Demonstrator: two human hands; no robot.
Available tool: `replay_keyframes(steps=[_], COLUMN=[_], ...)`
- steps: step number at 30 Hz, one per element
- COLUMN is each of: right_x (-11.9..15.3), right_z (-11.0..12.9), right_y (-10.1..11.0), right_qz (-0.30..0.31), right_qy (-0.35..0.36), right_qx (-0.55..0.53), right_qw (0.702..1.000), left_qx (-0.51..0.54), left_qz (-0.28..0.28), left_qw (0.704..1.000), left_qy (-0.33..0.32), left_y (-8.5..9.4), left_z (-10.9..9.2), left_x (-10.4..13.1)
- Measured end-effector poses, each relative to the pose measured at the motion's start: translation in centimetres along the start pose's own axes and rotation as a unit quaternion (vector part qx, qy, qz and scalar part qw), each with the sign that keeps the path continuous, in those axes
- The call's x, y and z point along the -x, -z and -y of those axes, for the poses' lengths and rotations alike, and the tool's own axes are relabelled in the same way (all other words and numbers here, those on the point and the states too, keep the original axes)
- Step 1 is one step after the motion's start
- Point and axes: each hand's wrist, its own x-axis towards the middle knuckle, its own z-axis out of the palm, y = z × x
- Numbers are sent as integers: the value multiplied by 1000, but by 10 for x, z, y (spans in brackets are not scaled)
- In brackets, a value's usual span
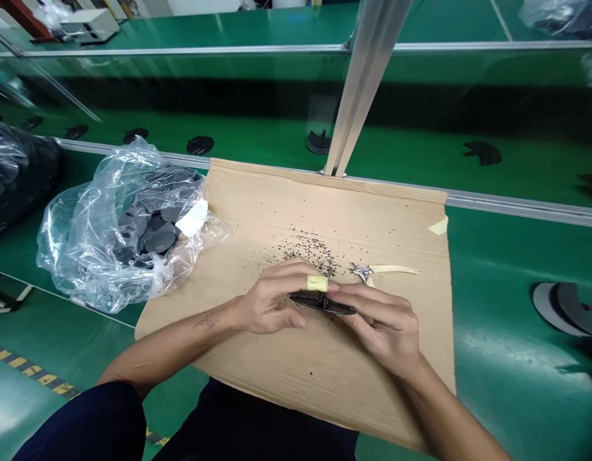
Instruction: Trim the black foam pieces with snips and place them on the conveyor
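A thin, dark round part (327,303) is seen nearly edge-on over the cardboard sheet (286,365), with a small raised piece on its upper face. My right hand (385,320) pinches its right end between fingers and thumb. At the other end, my left hand (274,299) has its fingers stretched along the part's far side, one wrapped in yellow tape; its thumb stands apart. Small black scraps (312,250) lie scattered beyond the hands. To their right rests a plier-like tool (362,273) with a silver head and cream handles.
At left, a clear plastic bag (91,237) holds several dark flat pieces (159,238). A dark full bag (17,173) stands farther left. Behind a metal rail (526,205), dark parts (200,145) lie on a green surface. An upright post (356,96) rises ahead; curved parts (565,308) sit right.
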Motion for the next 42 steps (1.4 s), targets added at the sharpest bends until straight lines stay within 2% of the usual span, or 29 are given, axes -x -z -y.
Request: replay_keyframes(steps=[4, 7, 11, 19, 25, 27, 30, 33, 35, 37, 39, 42], right_x=[-6, -10, -10, -4, -4, -7, -9, -6, -3, -2, -4, -7], right_z=[2, 4, 7, 7, 8, 8, 4, -7, -13, -16, -14, -8], right_y=[3, 3, 3, 5, 5, 14, 40, 64, 71, 70, 64, 53], right_qz=[38, 75, 36, 25, -35, -4, 82, 129, 157, 162, 148, 122], right_qy=[-37, -62, -61, 48, 32, 6, -69, -136, -137, -120, -99, -51], right_qx=[-53, -80, -55, 11, 69, 97, 209, 410, 463, 468, 453, 447], right_qw=[997, 992, 996, 998, 997, 995, 972, 893, 862, 861, 873, 885], left_qx=[112, 154, 158, 111, 121, 71, -22, -48, -49, -56, -69, -86], left_qz=[28, 42, 30, 33, 59, 46, -7, -62, -76, -68, -51, -2], left_qw=[984, 971, 970, 980, 977, 982, 985, 980, 979, 980, 982, 984], left_qy=[132, 177, 181, 164, 167, 168, 171, 184, 185, 179, 168, 159], left_y=[6, 7, 3, -4, -5, -6, -7, -6, -4, -3, -2, -2], left_z=[-2, 0, 2, -2, 2, 4, 8, 10, 11, 12, 11, 10], left_x=[-1, -2, -1, 3, 0, 2, 6, 7, 7, 7, 6, 5])
